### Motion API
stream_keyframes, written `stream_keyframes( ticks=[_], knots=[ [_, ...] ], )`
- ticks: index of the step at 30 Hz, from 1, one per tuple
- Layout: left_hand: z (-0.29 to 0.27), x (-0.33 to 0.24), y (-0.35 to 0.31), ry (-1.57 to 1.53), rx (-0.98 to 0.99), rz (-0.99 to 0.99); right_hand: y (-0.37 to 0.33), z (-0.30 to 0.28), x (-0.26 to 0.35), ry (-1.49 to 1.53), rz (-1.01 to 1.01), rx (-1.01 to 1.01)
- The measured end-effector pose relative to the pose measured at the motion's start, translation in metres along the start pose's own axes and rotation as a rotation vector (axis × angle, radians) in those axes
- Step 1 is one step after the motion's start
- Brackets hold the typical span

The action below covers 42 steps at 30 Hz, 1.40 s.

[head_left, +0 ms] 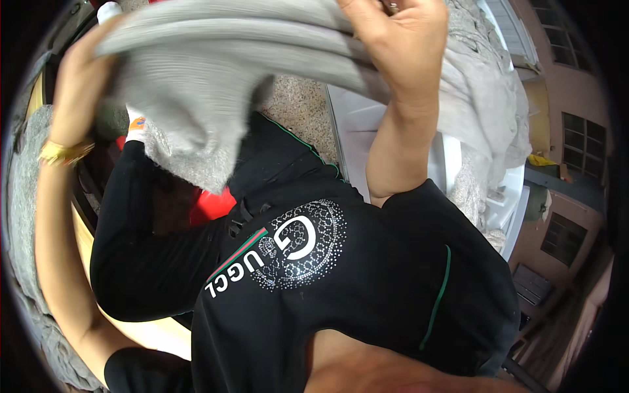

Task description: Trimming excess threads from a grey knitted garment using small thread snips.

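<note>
A grey ribbed knit cloth [190,85] is stretched across the top of the view between my hands, partly smeared by motion. At its left end, my left hand [82,82] is closed on the edge, though its fingers are blurred. My right hand [409,49] is raised at the upper right, its fingers closed on the other end. Between them the cloth sags in folds, and a fuzzier lower corner [190,160] hangs over my lap. A gold-coloured band [65,152] circles my left wrist.
More grey knit pieces [488,98] are heaped at the right, over a white plastic surface [360,121]. Another grey knit pile [26,262] lies along the left edge. Something red [211,204] shows below the cloth, and speckled floor [298,108] lies beyond my legs.
</note>
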<state>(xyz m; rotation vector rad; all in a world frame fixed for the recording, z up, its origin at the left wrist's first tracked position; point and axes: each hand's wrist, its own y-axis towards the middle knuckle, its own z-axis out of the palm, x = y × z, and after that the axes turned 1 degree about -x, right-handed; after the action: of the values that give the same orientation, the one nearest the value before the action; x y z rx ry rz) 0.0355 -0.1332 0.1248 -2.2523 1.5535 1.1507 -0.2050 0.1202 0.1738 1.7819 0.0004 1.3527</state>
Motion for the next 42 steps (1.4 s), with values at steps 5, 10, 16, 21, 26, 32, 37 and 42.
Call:
stream_keyframes(
  ticks=[5, 10, 16, 21, 26, 32, 37, 42],
  knots=[
    [-0.167, 0.165, -0.162, -0.017, -0.259, -0.267, 0.003, 0.004, 0.005, -0.387, 0.062, -0.024],
    [-0.138, 0.137, -0.23, -0.041, -0.316, -0.568, -0.002, 0.014, -0.042, -0.607, 0.163, 0.077],
    [-0.094, 0.032, -0.172, 0.07, 0.282, -0.494, -0.041, 0.03, -0.165, -0.391, 0.545, 0.299],
    [-0.081, 0.012, -0.115, 0.066, 0.668, -0.798, -0.078, 0.066, -0.193, -0.134, 0.887, 0.406],
    [-0.073, 0.021, -0.049, 0.241, 0.525, -0.749, -0.102, 0.099, -0.228, -0.166, 0.845, 0.529],
    [-0.019, 0.129, -0.017, 0.613, 0.328, -0.56, -0.093, 0.097, -0.227, -0.006, 0.754, 0.66],
    [0.022, 0.176, -0.024, 0.557, 0.328, -0.603, -0.073, 0.071, -0.114, 0.555, 0.796, 1.144],
    [0.027, 0.147, -0.027, 0.428, 0.496, -0.508, -0.064, 0.048, -0.093, 0.641, 0.811, 1.606]
  ],
)
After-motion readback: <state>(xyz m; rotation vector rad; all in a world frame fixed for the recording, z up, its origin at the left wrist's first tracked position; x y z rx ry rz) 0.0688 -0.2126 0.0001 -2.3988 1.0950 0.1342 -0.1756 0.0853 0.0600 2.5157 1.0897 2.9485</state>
